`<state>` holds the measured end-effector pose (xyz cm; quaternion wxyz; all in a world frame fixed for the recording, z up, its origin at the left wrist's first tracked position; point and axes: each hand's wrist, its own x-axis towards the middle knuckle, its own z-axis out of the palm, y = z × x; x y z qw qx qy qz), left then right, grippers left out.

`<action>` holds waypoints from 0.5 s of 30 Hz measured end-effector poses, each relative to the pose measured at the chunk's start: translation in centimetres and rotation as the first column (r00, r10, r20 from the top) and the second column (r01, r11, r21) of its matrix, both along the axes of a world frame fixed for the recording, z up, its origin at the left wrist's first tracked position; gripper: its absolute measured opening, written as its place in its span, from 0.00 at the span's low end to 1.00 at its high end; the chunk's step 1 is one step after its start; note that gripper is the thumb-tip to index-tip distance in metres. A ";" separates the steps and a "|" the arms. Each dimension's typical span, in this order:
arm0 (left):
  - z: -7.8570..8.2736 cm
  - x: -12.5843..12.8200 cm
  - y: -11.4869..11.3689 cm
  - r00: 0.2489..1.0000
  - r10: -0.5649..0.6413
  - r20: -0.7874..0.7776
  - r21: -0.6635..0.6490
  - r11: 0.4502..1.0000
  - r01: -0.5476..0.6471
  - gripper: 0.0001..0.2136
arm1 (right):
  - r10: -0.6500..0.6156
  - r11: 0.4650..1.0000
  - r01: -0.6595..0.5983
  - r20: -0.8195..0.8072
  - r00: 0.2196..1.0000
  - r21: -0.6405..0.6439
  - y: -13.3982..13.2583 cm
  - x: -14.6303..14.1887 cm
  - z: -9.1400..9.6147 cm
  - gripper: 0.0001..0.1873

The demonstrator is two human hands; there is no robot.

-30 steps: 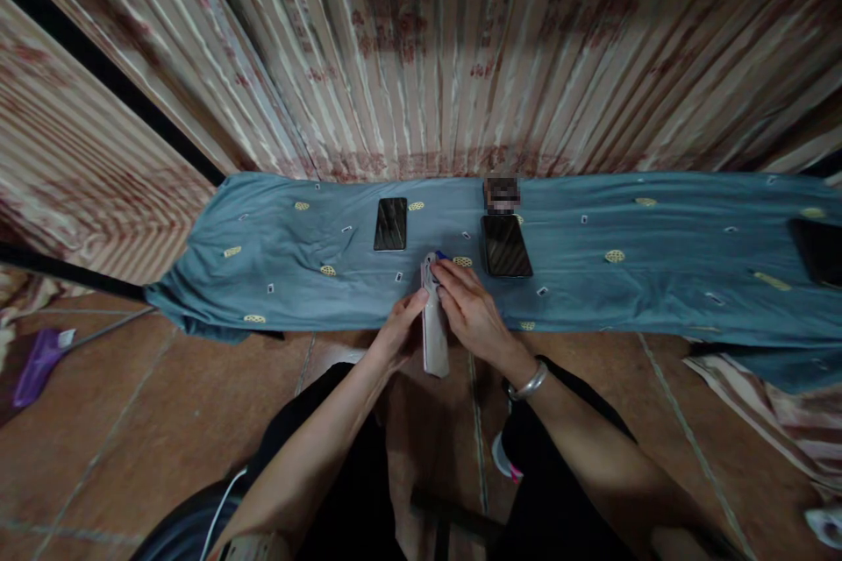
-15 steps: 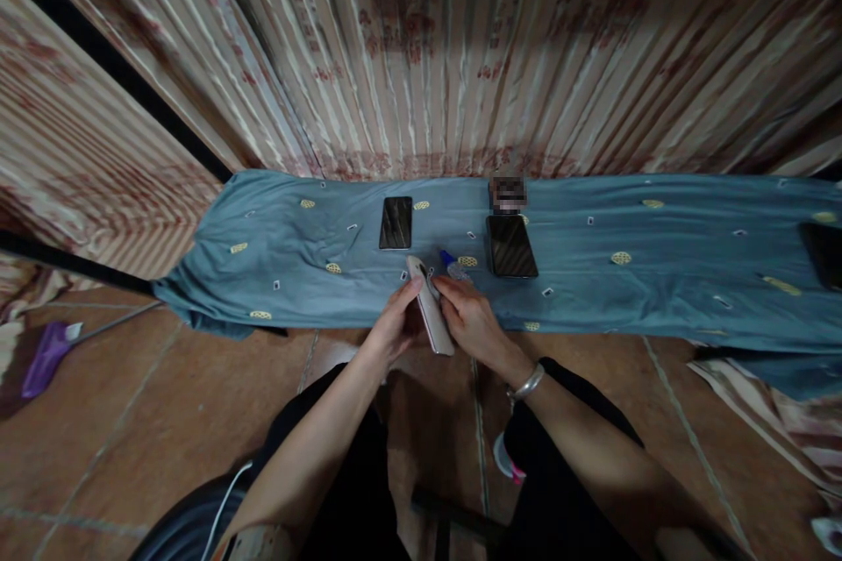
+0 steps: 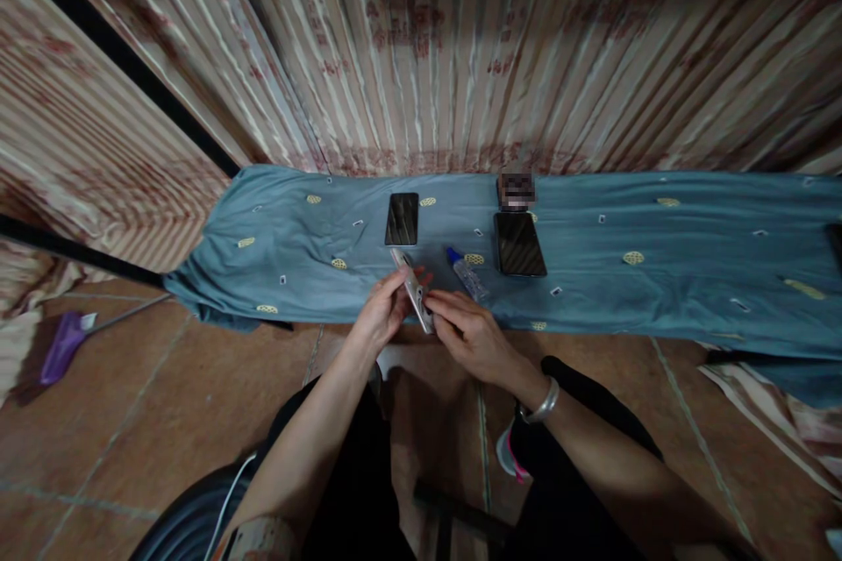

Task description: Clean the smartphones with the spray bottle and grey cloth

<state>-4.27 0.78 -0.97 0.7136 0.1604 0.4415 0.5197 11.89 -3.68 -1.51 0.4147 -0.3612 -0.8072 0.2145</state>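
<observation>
A pale smartphone (image 3: 418, 302), turned nearly edge-on, is tilted above the front edge of the cloth-covered surface. My left hand (image 3: 387, 305) is closed around its left side, the thumb on the upper edge. My right hand (image 3: 474, 335) has its fingers pinched together against the phone's right side; what lies between them is too small to make out. Just beyond my right fingers lies a clear bottle with a blue cap (image 3: 468, 273). A dark-screened phone (image 3: 402, 219) lies behind my left hand, and a larger dark one (image 3: 519, 244) lies to the right.
The blue patterned cloth (image 3: 316, 289) covers a long, low surface. A small blurred-out object (image 3: 517, 190) stands at its back. Another dark device (image 3: 835, 241) is cut off at the right. Curtains (image 3: 421, 61) hang behind; a purple broom head (image 3: 64, 346) rests on the tiled floor.
The phone has turned from showing its flat back to nearly edge-on, and its lower end has come up. My right hand has shifted down along it, uncovering the bottle.
</observation>
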 end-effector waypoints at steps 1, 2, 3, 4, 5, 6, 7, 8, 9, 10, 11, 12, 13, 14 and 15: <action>-0.1 0.0 0.1 1.000 0.019 -0.006 0.012 1.000 -0.019 0.07 | 0.006 1.000 -0.006 0.001 1.000 -0.003 -0.2 -0.1 0.2 0.19; -0.2 0.0 0.2 0.999 0.037 -0.012 0.024 0.999 -0.037 0.07 | 0.003 1.000 -0.003 0.007 1.000 -0.003 -0.3 -0.1 0.3 0.19; -0.3 0.1 0.2 0.998 0.054 -0.020 0.033 0.998 -0.054 0.08 | -0.007 1.000 0.007 0.015 1.000 0.005 -0.5 -0.2 0.3 0.19; -0.4 0.1 0.3 0.997 0.069 -0.027 0.035 0.997 -0.068 0.09 | -0.024 1.000 0.023 0.028 0.999 0.017 -0.6 -0.3 0.3 0.19; -0.5 0.2 0.3 0.996 0.085 -0.035 0.034 0.996 -0.083 0.09 | -0.044 0.999 0.043 0.044 0.998 0.030 -0.7 -0.4 0.2 0.20; -0.5 0.3 0.3 0.994 0.100 -0.043 0.031 0.995 -0.098 0.10 | -0.065 0.997 0.063 0.063 0.996 0.039 -0.7 -0.5 0.0 0.20; -0.5 0.4 0.2 0.992 0.112 -0.053 0.029 0.993 -0.110 0.10 | -0.084 0.996 0.081 0.081 0.993 0.040 -0.8 -0.6 -0.1 0.20; -0.5 0.5 0.2 0.991 0.120 -0.063 0.030 0.993 -0.118 0.11 | -0.097 0.995 0.094 0.095 0.991 0.033 -0.8 -0.6 -0.2 0.20; -0.4 0.6 0.2 0.989 0.125 -0.073 0.036 0.992 -0.123 0.12 | -0.104 0.995 0.103 0.100 0.990 0.019 -0.7 -0.6 -0.3 0.19; -0.3 0.6 0.1 0.989 0.128 -0.079 0.048 0.991 -0.124 0.12 | -0.108 0.994 0.108 0.096 0.990 -0.001 -0.6 -0.6 -0.4 0.19; -0.1 0.6 0.1 0.989 0.128 -0.080 0.063 0.990 -0.123 0.12 | -0.108 0.994 0.110 0.082 0.991 -0.024 -0.6 -0.5 -0.5 0.19; 0.0 0.6 0.0 0.990 0.121 -0.073 0.080 0.990 -0.115 0.12 | -0.108 0.993 0.111 0.061 0.992 -0.049 -0.5 -0.4 -0.5 0.19; 0.2 0.5 0.0 0.992 0.108 -0.062 0.097 0.990 -0.102 0.12 | -0.112 0.990 0.114 0.034 0.993 -0.079 -0.3 -0.3 -0.5 0.18; 0.4 0.4 0.0 0.995 0.088 -0.049 0.111 0.990 -0.082 0.11 | -0.120 0.986 0.119 0.004 0.993 -0.115 -0.2 -0.2 -0.6 0.18; 0.6 0.2 0.0 0.997 0.066 -0.038 0.122 0.991 -0.060 0.11 | -0.132 0.979 0.126 -0.028 0.991 -0.159 -0.1 -0.1 -0.6 0.17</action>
